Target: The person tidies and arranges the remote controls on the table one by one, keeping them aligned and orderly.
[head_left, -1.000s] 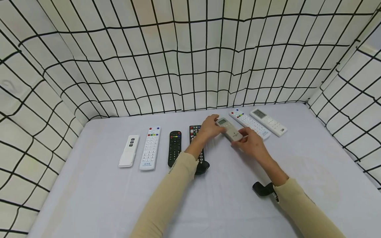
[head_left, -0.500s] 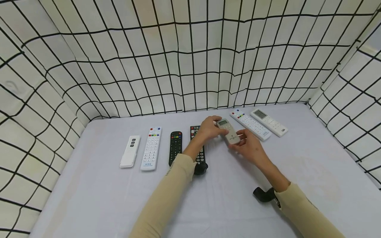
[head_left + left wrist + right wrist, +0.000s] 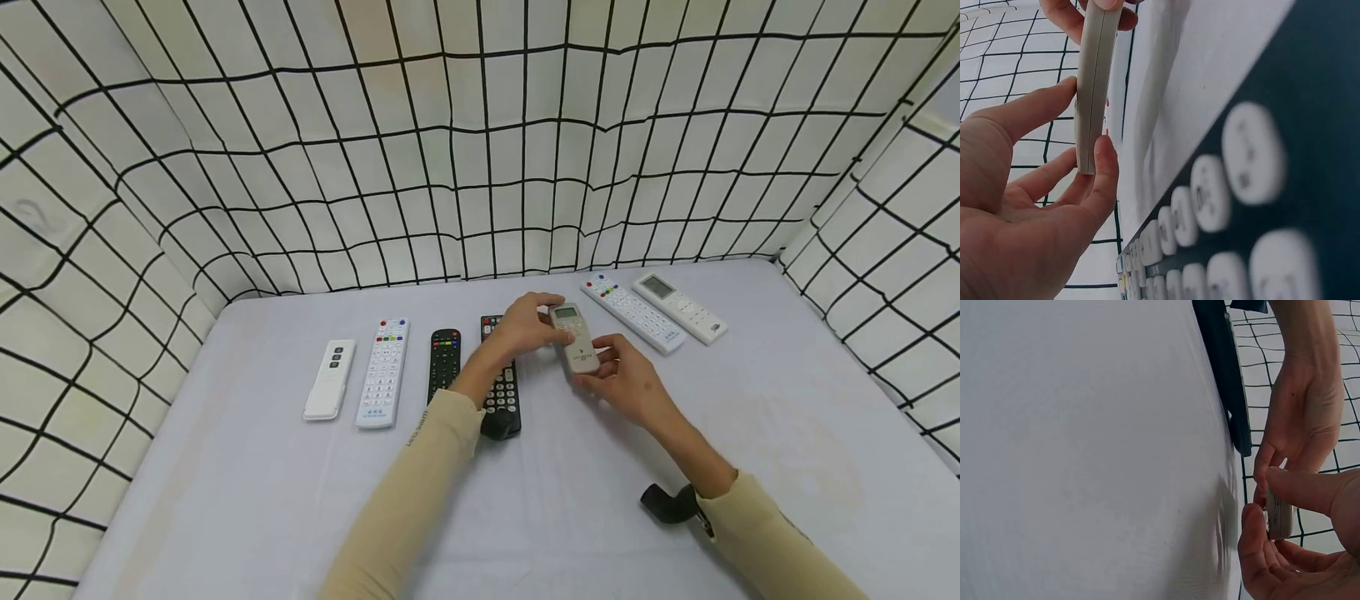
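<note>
A small beige air-conditioner remote (image 3: 576, 340) with a grey display is held between both hands. My left hand (image 3: 522, 323) pinches its upper left side, thumb over the buttons. My right hand (image 3: 624, 377) grips the lower end between thumb and fingers. The left wrist view has the remote (image 3: 1092, 87) edge-on, with the left hand (image 3: 1035, 206) around its near end. In the right wrist view the right hand (image 3: 1310, 550) holds the remote (image 3: 1280, 515) by its end. Under the left wrist lies a black remote (image 3: 504, 398), partly hidden by the forearm.
Left of the arms lie a white remote (image 3: 330, 380) with few buttons, a white remote with coloured keys (image 3: 382, 375) and a black remote (image 3: 445, 360). At right are another white keyed remote (image 3: 633, 313) and a white display remote (image 3: 680, 307). A black-grid net (image 3: 465, 150) surrounds the white table (image 3: 570, 517).
The beige remote has turned from slanting to more upright in the head view. Its lower end has swung left and nearer, the right hand moving with it.
</note>
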A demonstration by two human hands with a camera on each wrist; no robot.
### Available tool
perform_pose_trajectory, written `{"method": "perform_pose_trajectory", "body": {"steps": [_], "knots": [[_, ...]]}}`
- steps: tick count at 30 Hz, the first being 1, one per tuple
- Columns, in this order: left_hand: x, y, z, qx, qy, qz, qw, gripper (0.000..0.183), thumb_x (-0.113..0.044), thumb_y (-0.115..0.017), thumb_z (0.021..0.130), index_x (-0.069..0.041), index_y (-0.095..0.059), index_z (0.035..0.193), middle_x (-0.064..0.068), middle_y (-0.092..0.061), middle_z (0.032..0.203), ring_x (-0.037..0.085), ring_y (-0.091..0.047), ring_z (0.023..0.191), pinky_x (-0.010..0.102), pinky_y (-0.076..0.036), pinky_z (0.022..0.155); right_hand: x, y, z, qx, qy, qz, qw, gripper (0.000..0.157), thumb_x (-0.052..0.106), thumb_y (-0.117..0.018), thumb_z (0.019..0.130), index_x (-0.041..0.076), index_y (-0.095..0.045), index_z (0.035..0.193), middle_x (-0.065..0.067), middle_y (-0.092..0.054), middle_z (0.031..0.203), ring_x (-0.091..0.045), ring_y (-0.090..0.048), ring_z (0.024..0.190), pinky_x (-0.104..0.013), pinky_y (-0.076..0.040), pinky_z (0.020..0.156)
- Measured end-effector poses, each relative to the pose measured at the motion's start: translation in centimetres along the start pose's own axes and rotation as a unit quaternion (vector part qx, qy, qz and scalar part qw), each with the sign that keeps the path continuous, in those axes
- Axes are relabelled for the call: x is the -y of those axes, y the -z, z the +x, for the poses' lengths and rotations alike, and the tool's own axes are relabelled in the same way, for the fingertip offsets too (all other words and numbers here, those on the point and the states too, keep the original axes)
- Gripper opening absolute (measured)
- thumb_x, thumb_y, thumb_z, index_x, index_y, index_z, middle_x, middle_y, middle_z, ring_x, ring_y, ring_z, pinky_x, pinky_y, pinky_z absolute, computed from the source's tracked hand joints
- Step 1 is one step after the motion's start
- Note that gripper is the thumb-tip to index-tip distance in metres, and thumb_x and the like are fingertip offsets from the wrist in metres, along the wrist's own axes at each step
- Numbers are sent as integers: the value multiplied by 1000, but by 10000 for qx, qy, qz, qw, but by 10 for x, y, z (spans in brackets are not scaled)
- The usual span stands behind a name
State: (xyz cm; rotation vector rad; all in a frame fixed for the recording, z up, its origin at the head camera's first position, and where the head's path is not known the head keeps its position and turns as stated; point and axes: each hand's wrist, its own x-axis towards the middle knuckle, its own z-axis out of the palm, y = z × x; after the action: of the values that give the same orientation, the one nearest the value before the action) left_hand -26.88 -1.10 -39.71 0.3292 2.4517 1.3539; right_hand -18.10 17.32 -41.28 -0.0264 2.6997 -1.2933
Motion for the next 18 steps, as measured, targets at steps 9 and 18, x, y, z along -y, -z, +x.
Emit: {"method": "perform_pose_trajectory", "body": {"steps": [9, 18], "knots": [[2, 5, 0, 258, -153, 249, 9992, 68, -17, -85, 87, -12, -57, 149, 11, -53, 152, 28, -59, 134, 39, -55, 102, 1, -6, -6, -87, -139, -112, 9998, 62, 20, -81, 92, 1, -49, 141, -21, -63, 131, -30, -66, 112, -31, -55, 80], [3, 9, -4, 575, -61, 169, 9982, 70, -16, -85, 87, -11, -56, 150, 11, -49, 154, 27, -57, 136, 40, -53, 104, 1, -13, -12, -259, 203, -280, 9991, 61, 17, -83, 89, -5, -51, 136, -22, -64, 123, -29, -64, 105, -37, -52, 85]]}}
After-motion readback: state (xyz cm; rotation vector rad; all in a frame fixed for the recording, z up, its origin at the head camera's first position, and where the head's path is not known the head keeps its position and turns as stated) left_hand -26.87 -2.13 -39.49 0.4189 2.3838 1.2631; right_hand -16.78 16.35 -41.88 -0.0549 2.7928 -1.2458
